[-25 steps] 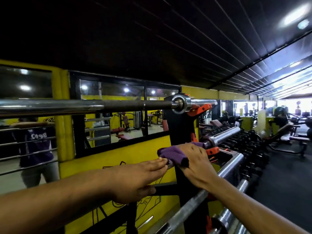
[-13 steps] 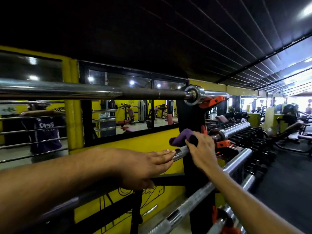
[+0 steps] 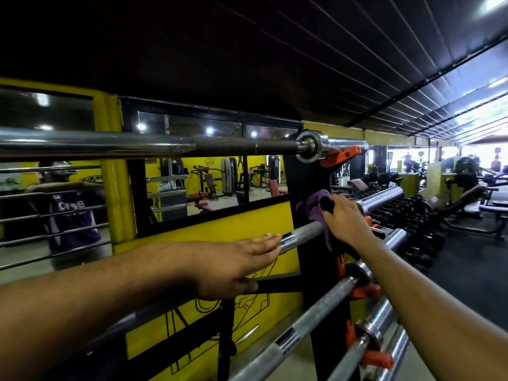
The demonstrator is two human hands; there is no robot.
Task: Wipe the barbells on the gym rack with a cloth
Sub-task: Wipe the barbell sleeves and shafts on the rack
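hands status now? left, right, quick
Left hand: open, straight fingers resting on the second barbell, holding nothing.
Right hand: grip closed on the purple cloth, pressing it onto the same barbell at the rack upright.

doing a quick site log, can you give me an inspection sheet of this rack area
surface: black rack upright with orange hooks, barbells lying across it
job's things: purple cloth bunched on the second barbell near the upright; top barbell above; lower barbell below
clutter: nothing seen
grippers: right hand holds the cloth on the bar; left hand rests flat on the same bar, fingers straight
cables: nothing seen
surroundings: yellow wall, mirror, gym machines at right
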